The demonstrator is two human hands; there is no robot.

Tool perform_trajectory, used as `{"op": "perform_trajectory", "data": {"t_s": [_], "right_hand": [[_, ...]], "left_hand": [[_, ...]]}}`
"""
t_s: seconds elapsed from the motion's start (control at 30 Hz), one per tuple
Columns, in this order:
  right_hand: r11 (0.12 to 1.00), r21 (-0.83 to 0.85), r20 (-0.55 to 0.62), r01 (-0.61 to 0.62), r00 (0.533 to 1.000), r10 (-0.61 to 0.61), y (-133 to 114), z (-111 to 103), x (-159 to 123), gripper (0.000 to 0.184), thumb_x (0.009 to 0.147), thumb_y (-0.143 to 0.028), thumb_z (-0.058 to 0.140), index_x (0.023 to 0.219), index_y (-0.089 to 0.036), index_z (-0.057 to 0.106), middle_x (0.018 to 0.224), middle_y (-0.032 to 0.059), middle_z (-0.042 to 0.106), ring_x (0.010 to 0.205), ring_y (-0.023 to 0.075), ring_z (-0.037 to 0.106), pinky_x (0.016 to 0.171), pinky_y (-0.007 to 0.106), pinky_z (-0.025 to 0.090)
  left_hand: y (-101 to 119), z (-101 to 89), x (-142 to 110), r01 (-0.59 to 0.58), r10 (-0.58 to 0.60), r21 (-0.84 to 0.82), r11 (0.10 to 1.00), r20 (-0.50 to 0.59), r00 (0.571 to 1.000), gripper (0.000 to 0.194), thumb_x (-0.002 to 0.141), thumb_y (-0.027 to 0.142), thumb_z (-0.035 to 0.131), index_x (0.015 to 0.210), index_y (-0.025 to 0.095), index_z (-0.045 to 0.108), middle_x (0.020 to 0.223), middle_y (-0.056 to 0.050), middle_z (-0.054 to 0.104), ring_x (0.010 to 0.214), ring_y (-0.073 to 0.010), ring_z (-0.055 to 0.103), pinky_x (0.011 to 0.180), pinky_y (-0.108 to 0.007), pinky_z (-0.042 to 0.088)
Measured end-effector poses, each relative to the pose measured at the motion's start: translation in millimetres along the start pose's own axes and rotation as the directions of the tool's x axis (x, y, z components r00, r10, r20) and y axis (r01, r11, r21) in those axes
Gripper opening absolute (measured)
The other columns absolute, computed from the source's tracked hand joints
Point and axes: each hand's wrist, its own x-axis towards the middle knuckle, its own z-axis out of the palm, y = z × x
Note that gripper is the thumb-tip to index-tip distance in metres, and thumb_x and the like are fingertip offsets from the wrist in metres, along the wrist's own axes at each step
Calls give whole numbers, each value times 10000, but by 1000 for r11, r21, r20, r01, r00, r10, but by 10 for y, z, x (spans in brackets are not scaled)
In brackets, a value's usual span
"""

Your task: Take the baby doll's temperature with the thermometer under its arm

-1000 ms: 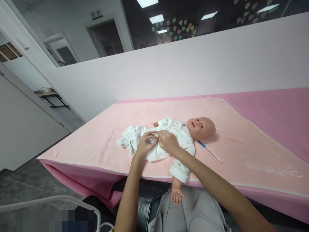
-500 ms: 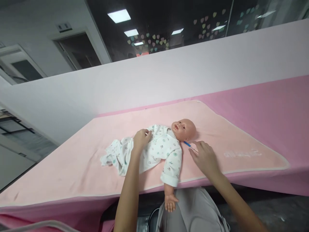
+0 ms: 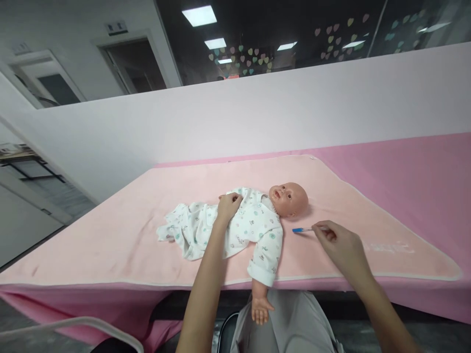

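Tabletop (image 3: pixel 423 184) draped in smooth deep-pink cloth (image 3: pixel 375 153), which shows along the far edge and at right and hangs in folds over the front. On the cloth: broad peach fabric mat (image 3: pixel 121 235) with thin white border, slightly creased at left; white lettering (image 3: pixel 392 246) at right, partly hidden, illegible. On the mat: bald plastic baby doll (image 3: pixel 253 223) in white printed cotton outfit (image 3: pixel 268 240), on its back, head to the right, empty-looking trouser legs bunched left. Near forearm extends past the front edge, palm up.

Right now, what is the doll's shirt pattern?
White shirt with small prints, some green; shows in the head view.
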Motion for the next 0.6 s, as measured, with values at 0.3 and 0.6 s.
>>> {"op": "perform_trajectory", "data": {"t_s": [0.3,0.6], "right_hand": [[950,305,296,-69,955,-26,-60,183,165,253,790,-398,423,617,-216,455,560,-3,549,632,189,617,508,232,369],[714,692,372,104,797,-476,-652,-564,890,303,793,-435,497,821,-178,657,772,52,649,659,145,583,545,250,429]], "left_hand": [[-8,15,-11,21,-21,-31,999,14,1000,282,773,362,440,738,187,659,703,-19,655,693,-164,574,671,-271,406],[5,9,-22,35,-34,-42,999,21,999,284,772,364,435,740,191,658,686,-5,646,677,-151,561,650,-256,390]]}}
